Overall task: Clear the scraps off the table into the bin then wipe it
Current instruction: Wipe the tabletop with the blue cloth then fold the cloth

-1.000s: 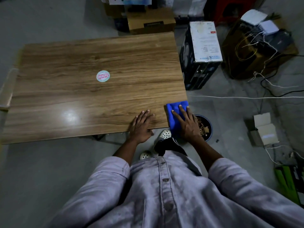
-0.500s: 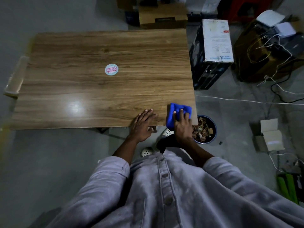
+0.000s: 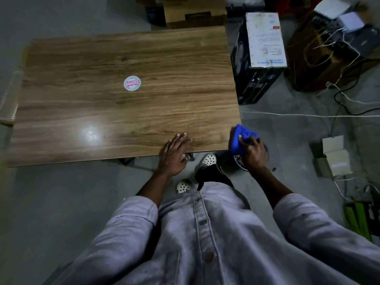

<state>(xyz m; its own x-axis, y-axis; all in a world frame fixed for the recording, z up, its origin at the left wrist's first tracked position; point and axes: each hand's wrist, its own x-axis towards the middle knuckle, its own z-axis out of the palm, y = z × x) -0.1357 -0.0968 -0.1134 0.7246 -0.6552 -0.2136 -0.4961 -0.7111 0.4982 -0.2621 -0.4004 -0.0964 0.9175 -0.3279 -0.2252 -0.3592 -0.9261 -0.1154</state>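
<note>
**Scraps binned, wiping seemingly near its end**

The tabletop (image 3: 127, 120) carries nothing loose that the head view can pick out. Only a round sticker (image 3: 132, 83) and a patch of glare show on the wood. The clearing step therefore looks done. This fits with the bin (image 3: 267, 151) on the floor just off the near right corner, where a few brownish scraps (image 3: 239, 159) show under the wrist. Most of the bin is hidden by the arm.

The right hand (image 3: 254, 153) is off the tabletop, just past that corner and above the bin. Its fingers are curled tight around a bunched blue cloth (image 3: 239, 138). The cloth touches no wood here, though its left edge sits very close to the corner. The left hand (image 3: 174, 153) lies flat on the near edge, fingers straight and slightly spread, holding nothing and seemingly bracing the body.

The task looks to be in its second half. The cloth held over the bin suggests crumbs being shaken or dropped from it. Whether the whole surface has been wiped cannot be told, since dull light and sheen hide any streaks or dust. What may be left is a further pass over the far and left parts, if they need it, and putting the cloth down.
</note>
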